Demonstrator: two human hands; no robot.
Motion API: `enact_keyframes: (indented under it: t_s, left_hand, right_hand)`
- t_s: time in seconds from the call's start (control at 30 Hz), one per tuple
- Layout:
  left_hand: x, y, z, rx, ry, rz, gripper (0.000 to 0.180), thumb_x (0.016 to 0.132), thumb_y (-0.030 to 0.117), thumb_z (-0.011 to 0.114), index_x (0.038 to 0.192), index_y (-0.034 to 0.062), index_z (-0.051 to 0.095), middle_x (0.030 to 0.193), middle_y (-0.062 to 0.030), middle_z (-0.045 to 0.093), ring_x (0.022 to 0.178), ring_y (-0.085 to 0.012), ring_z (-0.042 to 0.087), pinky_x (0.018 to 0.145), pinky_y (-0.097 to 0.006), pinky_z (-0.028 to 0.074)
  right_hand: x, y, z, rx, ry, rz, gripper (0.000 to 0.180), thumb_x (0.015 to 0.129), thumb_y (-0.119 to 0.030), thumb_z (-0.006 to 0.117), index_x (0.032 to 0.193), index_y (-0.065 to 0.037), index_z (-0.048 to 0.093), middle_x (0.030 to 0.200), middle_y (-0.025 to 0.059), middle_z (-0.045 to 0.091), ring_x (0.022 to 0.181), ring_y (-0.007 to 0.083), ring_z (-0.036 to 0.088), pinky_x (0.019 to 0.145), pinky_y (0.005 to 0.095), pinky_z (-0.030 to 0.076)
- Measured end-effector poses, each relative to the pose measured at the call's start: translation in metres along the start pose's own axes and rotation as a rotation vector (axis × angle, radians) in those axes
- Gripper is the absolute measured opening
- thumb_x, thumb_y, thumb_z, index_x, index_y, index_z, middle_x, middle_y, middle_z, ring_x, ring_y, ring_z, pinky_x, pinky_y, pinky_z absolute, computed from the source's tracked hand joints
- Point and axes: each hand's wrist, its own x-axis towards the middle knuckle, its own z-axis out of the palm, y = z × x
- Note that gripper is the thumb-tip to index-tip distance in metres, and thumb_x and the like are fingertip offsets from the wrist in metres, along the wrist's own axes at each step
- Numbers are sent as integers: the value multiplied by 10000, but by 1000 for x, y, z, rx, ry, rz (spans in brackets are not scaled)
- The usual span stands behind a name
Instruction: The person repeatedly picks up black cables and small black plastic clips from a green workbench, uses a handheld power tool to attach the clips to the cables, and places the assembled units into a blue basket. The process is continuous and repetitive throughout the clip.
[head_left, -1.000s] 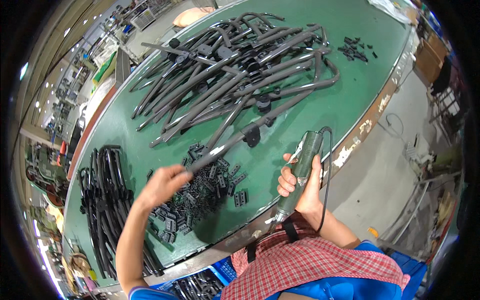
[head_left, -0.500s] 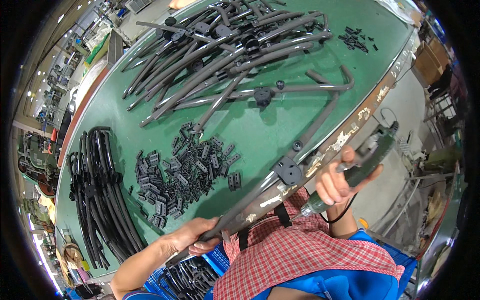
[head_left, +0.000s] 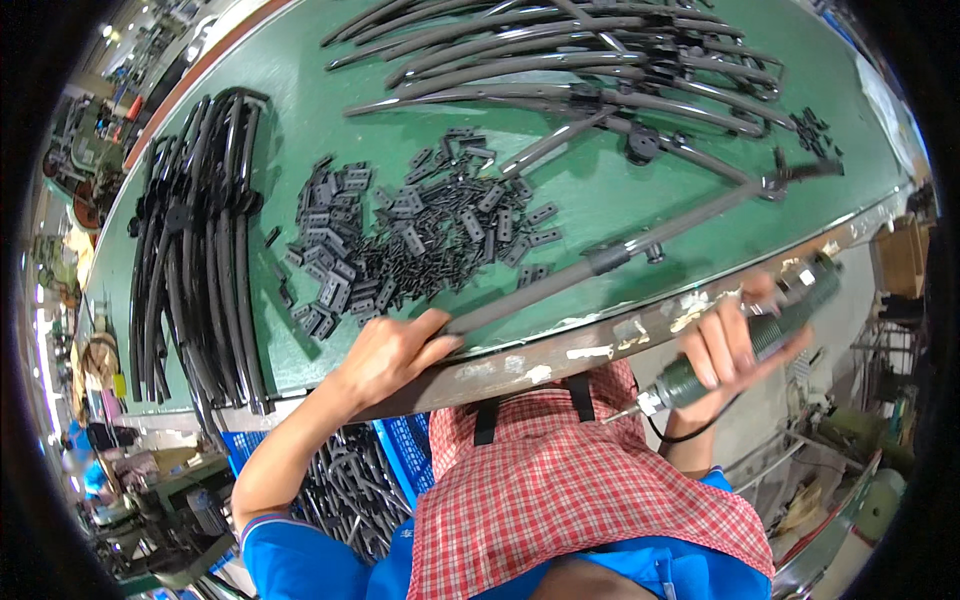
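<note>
My left hand [head_left: 390,358] is closed around the near end of a dark bent metal tube [head_left: 545,288]. The tube slants up to the right over the table's front edge, with a black sleeve and a small black knob along it. In my right hand [head_left: 722,345] is a green power screwdriver [head_left: 682,383], its thin bit pointing left over my checked apron, clear of the tube. Beyond the tube, loose black brackets [head_left: 328,262] and a heap of small dark screws [head_left: 425,255] lie on the green table [head_left: 300,135].
Joined dark tubes [head_left: 480,55] are piled at the back. A bundle of black tube frames [head_left: 195,240] lies at the left. Small black pieces [head_left: 815,135] sit far right. Below the worn table edge [head_left: 510,372], a blue crate [head_left: 405,455] stands near more dark tubes [head_left: 345,490].
The held tube has turned over and swung farther onto the table, its black disc no longer facing up. My left hand has moved up and away from me. The screwdriver stays in my right hand.
</note>
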Motion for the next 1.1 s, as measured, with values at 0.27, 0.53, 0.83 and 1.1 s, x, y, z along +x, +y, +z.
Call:
enact_keyframes:
  t_s: [0.27,0.53,0.83,1.1]
  left_hand:
    - [45,-7,11,83,119,83,259,895,310,591,905,51,582,694,-168,588,640,-345,594,566,-425,466]
    - [55,1,10,-67,607,-49,155,815,105,658,950,29,659,922,-103,577,757,-245,613,659,-331,490]
    - [61,10,-3,284,388,-165,293,783,212,688,991,39,576,908,-124,592,844,-319,615,693,-406,491]
    - [62,-10,13,-18,552,-91,163,848,100,641,969,-5,611,805,-130,621,688,-246,632,612,-315,492]
  right_hand:
    - [47,80,-18,-366,573,317,777,865,-723,374,1320,-98,450,611,8,436,501,134,396,493,303,365]
    - [35,87,-27,-514,498,308,809,866,-714,375,1422,-128,334,616,23,452,530,149,448,511,322,402]
    - [35,85,-29,-488,493,314,854,846,-745,372,1416,-109,338,607,33,458,513,156,464,504,326,403]
    - [40,83,-25,-449,525,327,862,841,-755,361,1365,-71,394,602,30,454,505,158,457,494,326,393]
